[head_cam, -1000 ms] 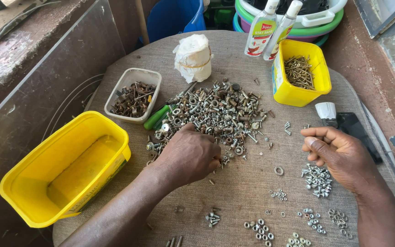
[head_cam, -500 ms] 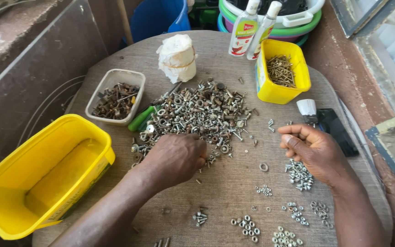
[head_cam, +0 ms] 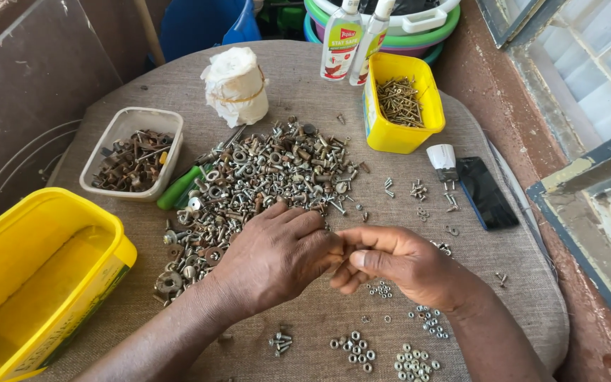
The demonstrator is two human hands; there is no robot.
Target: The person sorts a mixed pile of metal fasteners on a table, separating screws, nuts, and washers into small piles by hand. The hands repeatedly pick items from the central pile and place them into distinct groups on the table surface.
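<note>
Both hands meet at the centre of the round cloth-covered surface, just below the large heap of mixed screws, nuts and washers. The left hand and right hand bring their fingertips together on a small fastener (too hidden to identify; whether it is clamped cannot be told). Such a part is judged light, rigid and smooth-sided, best pinched across its width. Sorted nut clusters lie near the wrists.

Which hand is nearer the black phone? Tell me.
Right. The right hand lies left of and below the black phone, apart from it; the left hand sits farther left, beside the hardware pile.
</note>
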